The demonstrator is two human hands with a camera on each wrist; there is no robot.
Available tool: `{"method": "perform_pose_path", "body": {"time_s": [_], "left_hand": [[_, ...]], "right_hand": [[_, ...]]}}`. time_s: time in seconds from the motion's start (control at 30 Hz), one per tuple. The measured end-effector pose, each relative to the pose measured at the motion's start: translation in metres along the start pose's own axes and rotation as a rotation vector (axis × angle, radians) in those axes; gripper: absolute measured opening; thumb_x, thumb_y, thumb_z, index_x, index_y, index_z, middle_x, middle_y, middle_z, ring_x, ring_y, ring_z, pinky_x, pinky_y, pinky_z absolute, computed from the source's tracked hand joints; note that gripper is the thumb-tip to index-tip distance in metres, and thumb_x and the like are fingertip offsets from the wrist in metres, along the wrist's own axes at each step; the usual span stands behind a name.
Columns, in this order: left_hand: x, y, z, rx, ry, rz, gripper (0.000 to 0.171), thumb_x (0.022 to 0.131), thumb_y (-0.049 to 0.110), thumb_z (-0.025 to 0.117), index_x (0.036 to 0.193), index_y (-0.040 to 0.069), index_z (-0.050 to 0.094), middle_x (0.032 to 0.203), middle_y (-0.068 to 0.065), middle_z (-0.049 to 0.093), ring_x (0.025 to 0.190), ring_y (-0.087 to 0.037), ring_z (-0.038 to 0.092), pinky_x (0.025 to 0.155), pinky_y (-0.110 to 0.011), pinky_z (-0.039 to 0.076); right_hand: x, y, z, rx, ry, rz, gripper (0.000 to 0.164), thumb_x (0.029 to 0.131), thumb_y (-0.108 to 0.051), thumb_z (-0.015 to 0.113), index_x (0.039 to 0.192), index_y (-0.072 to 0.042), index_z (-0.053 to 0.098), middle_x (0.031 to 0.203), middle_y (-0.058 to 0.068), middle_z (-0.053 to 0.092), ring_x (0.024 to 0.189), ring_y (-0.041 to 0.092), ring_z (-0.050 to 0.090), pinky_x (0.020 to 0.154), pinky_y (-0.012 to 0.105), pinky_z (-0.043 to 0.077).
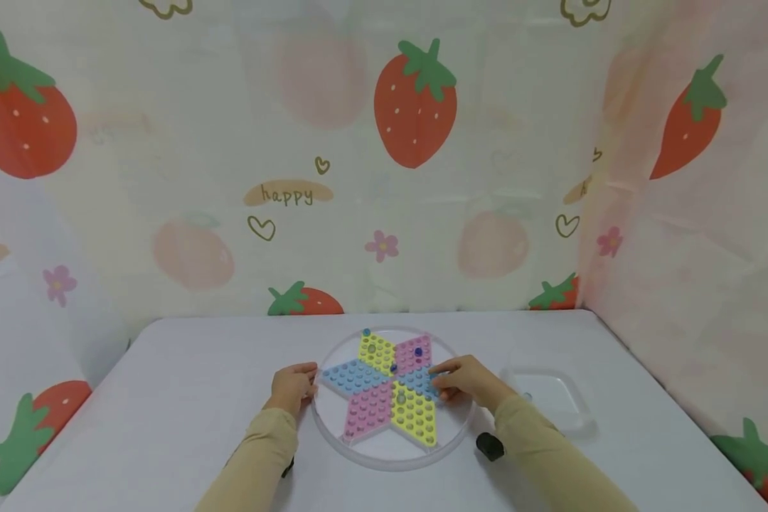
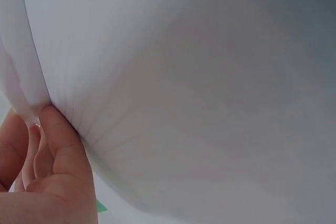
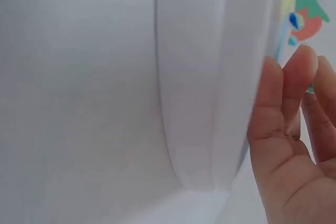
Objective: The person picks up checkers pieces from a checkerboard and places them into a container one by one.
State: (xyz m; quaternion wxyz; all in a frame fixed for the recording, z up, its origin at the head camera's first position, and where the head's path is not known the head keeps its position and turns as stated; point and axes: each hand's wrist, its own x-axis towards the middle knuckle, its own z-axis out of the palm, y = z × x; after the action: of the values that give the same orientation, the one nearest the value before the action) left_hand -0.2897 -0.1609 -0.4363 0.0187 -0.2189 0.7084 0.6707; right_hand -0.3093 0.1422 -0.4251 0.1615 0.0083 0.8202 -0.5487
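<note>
A round white Chinese checkers board (image 1: 323, 423) lies on the table, its star split into yellow, pink and blue points. My left hand (image 1: 291, 387) is at the left edge; the left wrist view shows thumb and fingers pinching the rim. Over the right blue point, my right hand (image 1: 464, 378) has its fingertips low on the pegged holes. A small teal glass marble (image 3: 310, 89) peeks out between its fingers, mostly hidden. On the star sit a teal marble (image 1: 367, 332), dark blue marbles (image 1: 419, 352) and clear ones (image 1: 401, 397).
A clear shallow plastic tray (image 1: 579, 425) stands right of the board, with a small marble (image 1: 528, 396) near its left side. By the right sleeve is a small black device (image 1: 489, 446). A strawberry-print curtain (image 1: 416, 235) rises behind the white table (image 1: 185, 398).
</note>
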Motion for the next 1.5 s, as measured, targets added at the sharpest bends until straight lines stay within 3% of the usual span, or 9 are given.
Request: {"method": "perform_pose_path", "body": {"time_s": [0.27, 0.53, 0.93, 1.33, 1.5], "left_hand": [[0.009, -0.005, 0.001, 0.01, 0.019, -0.014, 0.051, 0.082, -0.023, 0.049, 0.131, -0.008, 0.054, 0.136, -0.025, 0.051, 0.119, -0.032, 0.052, 0.067, -0.027, 0.045], [0.009, -0.004, 0.001, -0.008, 0.021, -0.015, 0.052, 0.082, -0.023, 0.047, 0.131, -0.008, 0.055, 0.136, -0.024, 0.052, 0.119, -0.031, 0.051, 0.065, -0.025, 0.045], [0.002, -0.004, 0.001, -0.003, 0.011, 0.004, 0.052, 0.082, -0.022, 0.047, 0.132, -0.008, 0.054, 0.136, -0.025, 0.052, 0.114, -0.029, 0.053, 0.061, -0.022, 0.043], [0.007, -0.004, -0.002, 0.008, 0.005, 0.012, 0.05, 0.084, -0.02, 0.048, 0.132, -0.008, 0.054, 0.136, -0.024, 0.051, 0.12, -0.031, 0.051, 0.07, -0.027, 0.045], [0.007, -0.005, 0.0, 0.001, 0.004, 0.003, 0.049, 0.085, -0.02, 0.048, 0.132, -0.008, 0.054, 0.136, -0.024, 0.052, 0.117, -0.03, 0.052, 0.067, -0.025, 0.044]], "right_hand": [[-0.02, -0.008, -0.018, 0.077, -0.026, -0.016, 0.036, 0.092, -0.004, 0.064, 0.126, 0.008, 0.059, 0.069, 0.005, 0.061, 0.061, 0.013, 0.057, 0.064, 0.03, 0.053], [-0.042, -0.013, -0.036, 0.099, -0.059, -0.11, 0.043, 0.094, -0.007, 0.062, 0.13, 0.013, 0.051, 0.076, 0.007, 0.061, 0.064, 0.013, 0.059, 0.069, 0.032, 0.055], [-0.065, -0.009, -0.065, 0.07, 0.003, -0.147, 0.042, 0.095, -0.012, 0.062, 0.128, 0.012, 0.052, 0.078, 0.007, 0.06, 0.067, 0.015, 0.06, 0.071, 0.033, 0.055], [-0.077, -0.004, -0.089, 0.081, 0.023, -0.189, 0.047, 0.097, -0.015, 0.06, 0.132, 0.014, 0.047, 0.08, 0.005, 0.06, 0.068, 0.013, 0.06, 0.069, 0.03, 0.055], [-0.081, 0.001, -0.098, 0.1, 0.042, -0.191, 0.047, 0.097, -0.014, 0.059, 0.132, 0.015, 0.046, 0.086, 0.005, 0.061, 0.069, 0.011, 0.061, 0.07, 0.029, 0.055]]}}
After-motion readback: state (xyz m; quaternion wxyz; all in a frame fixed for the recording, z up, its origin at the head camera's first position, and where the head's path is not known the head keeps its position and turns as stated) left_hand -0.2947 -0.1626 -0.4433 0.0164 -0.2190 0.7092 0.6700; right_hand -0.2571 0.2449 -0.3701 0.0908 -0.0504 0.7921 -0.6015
